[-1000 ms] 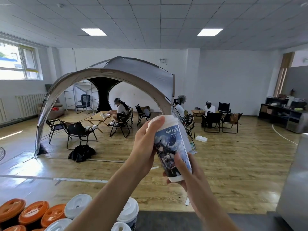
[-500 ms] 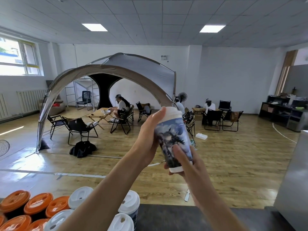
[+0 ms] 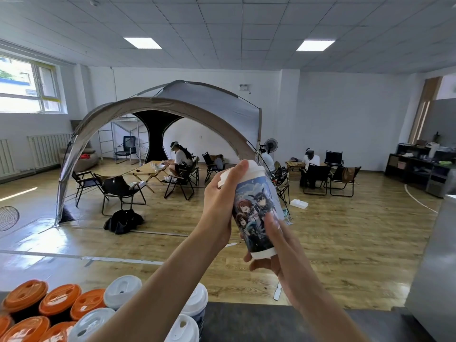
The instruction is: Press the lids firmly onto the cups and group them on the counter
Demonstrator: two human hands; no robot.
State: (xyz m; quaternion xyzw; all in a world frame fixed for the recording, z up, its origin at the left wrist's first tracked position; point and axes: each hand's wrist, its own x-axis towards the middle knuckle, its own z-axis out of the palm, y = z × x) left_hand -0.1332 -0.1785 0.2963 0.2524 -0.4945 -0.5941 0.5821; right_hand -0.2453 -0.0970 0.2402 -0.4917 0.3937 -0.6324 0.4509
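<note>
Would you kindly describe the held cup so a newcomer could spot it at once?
Before the grey dome tent, above the dark counter, one cup is held aloft. The left hand grips its white lid, the right hand its base. Unlike the lidded cups below, it is tilted and shows its cartoon print.

Our left hand point(image 3: 218, 208) and right hand point(image 3: 280, 248) are bare; behind the grip both forearms point(image 3: 153, 299) are slim and bare as far back as we see.
</note>
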